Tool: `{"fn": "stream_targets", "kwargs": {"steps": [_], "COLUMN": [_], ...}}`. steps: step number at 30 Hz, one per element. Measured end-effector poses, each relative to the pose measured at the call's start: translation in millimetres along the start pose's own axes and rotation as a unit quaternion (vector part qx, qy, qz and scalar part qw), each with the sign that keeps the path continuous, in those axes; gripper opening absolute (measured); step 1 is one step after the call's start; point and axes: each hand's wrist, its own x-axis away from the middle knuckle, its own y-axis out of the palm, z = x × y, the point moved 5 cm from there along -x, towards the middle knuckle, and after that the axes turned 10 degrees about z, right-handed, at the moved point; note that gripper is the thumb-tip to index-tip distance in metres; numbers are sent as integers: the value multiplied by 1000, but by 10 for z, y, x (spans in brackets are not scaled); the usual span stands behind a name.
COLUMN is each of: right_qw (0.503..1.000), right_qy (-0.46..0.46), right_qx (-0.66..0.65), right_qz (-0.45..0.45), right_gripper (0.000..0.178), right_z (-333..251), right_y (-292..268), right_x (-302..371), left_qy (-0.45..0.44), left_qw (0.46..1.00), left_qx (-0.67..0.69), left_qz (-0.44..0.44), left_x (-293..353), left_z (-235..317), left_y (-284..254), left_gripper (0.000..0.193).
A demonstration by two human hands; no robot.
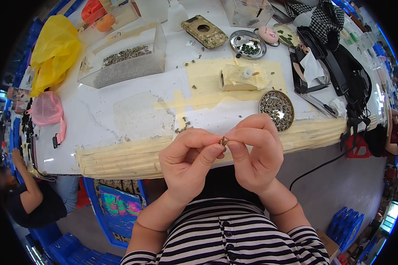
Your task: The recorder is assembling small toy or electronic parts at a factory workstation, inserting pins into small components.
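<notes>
My left hand [188, 161] and my right hand [256, 152] meet over the table's near edge, thumbs and forefingers pinched. Between the fingertips is a tiny brownish part [223, 141], mostly covered, so its exact kind does not show. Both hands seem to grip it. Just beyond my right hand stands a round tin [291, 126] filled with small metallic-looking parts. Past my hands lies a sheet of white paper [212, 115], with several loose small parts [183, 125] by its left side. Farther back is a tape-covered block [241, 79] with a small white cup on it.
A clear bin [119, 73] of small parts stands back left, near a yellow bag [53, 53] and a pink mesh pouch [47, 109]. At the back are a camouflage-patterned shell [214, 39] and a metal dish [257, 54]. Tweezers [318, 105] and black straps lie right.
</notes>
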Motion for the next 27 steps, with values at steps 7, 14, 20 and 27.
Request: {"fn": "stream_targets", "kwargs": {"steps": [7, 14, 20, 27], "right_qw": [1000, 1000, 1000, 997], "right_qy": [-3, -21, -8, 29], "right_qx": [4, -3, -20, -60], "right_qz": [13, 13, -12, -40], "right_gripper": [17, 17, 15, 15], "right_z": [29, 3, -25, -1], "right_y": [9, -17, -10, -3], "right_x": [25, -12, -25, -37], "left_qy": [-141, -210, -166, -206], "left_qw": [980, 963, 978, 967], "left_qx": [140, 168, 129, 152], "left_qz": [26, 27, 10, -18], "left_x": [47, 51, 19, -13], "left_z": [-118, -149, -123, -151], "left_y": [20, 29, 46, 1], "left_gripper": [12, 13, 12, 11]}}
